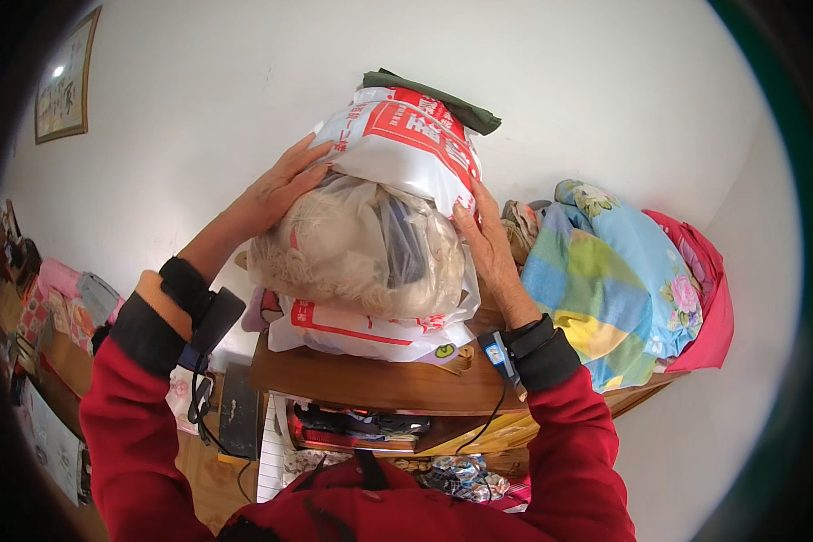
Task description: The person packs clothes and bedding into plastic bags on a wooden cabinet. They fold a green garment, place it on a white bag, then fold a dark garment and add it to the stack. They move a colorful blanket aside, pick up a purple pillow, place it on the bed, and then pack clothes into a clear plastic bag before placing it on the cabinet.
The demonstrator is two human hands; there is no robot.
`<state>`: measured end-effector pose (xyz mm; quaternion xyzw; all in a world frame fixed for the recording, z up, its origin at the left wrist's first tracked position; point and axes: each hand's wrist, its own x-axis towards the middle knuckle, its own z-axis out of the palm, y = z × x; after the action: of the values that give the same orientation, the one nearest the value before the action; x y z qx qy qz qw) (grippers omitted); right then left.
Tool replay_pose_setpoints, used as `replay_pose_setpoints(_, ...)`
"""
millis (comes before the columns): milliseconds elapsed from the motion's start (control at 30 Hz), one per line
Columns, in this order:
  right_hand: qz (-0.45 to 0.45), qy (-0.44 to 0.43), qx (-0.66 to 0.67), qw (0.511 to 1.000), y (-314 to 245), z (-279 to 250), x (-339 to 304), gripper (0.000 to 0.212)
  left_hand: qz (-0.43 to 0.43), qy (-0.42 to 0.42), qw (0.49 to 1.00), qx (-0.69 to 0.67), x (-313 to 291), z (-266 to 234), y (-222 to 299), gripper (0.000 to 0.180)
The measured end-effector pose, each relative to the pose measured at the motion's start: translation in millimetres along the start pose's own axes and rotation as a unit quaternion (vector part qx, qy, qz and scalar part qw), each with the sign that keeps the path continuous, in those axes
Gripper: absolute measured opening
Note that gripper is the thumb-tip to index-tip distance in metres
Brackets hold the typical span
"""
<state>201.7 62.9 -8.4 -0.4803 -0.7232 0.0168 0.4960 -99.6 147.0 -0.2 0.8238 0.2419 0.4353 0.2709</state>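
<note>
A stuffed white and red plastic bag [397,144] lies on top of a pile in front of me. Beneath it sits a clear plastic bag [361,244] holding something cream-coloured and shaggy, with something dark at its right. Another white and red bag [352,334] makes up the bottom of the pile. My left hand [289,185] rests against the top bag's left side, fingers stretched out. At that bag's right lower corner, my right hand [490,237] touches the edge, its fingers extended upward and its thumb toward the front. Neither hand is closed around the bag.
The pile stands on a brown wooden cabinet [370,379] with folded clothes on shelves below. A rolled dark green cloth [434,99] lies behind the top bag. At right is a heap with a blue flowered quilt [632,271]. A framed picture [68,77] hangs on the left wall.
</note>
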Motion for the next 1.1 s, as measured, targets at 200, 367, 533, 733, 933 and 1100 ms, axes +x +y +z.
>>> replay_pose_setpoints(200, -0.029, -0.002, -0.039, 0.999, 6.6, 11.8, -4.9, 0.063, 0.017, -0.006, 1.0, -0.023, -0.3, 5.4, -1.4, 0.043)
replay_pose_setpoints(367, -0.003, -0.003, -0.043, 0.999, -4.2, 3.0, -6.7, 0.064, 0.013, 0.021, 0.996, 0.09, -5.4, 2.7, 1.1, 0.044)
replay_pose_setpoints(533, -0.044, -0.011, -0.078, 0.996, -34.1, -4.5, -59.4, 0.072, 0.024, 0.021, 0.999, -0.021, -45.3, -9.6, 4.3, 0.054)
replay_pose_setpoints(733, -0.079, -0.082, -0.147, 0.983, -47.7, 18.1, -98.6, 0.082, 0.043, -0.013, 0.999, 0.005, -96.1, 9.1, 5.6, 0.083)
replay_pose_setpoints(933, -0.076, -0.059, -0.182, 0.979, -40.8, 33.9, -97.8, 0.073, 0.047, 0.035, 0.997, 0.049, -95.7, 26.5, -1.1, 0.086)
replay_pose_setpoints(1100, -0.098, -0.04, -0.184, 0.977, -26.1, 42.6, -91.5, 0.069, 0.082, 0.073, 0.994, 0.011, -92.1, 37.6, -10.0, 0.079)
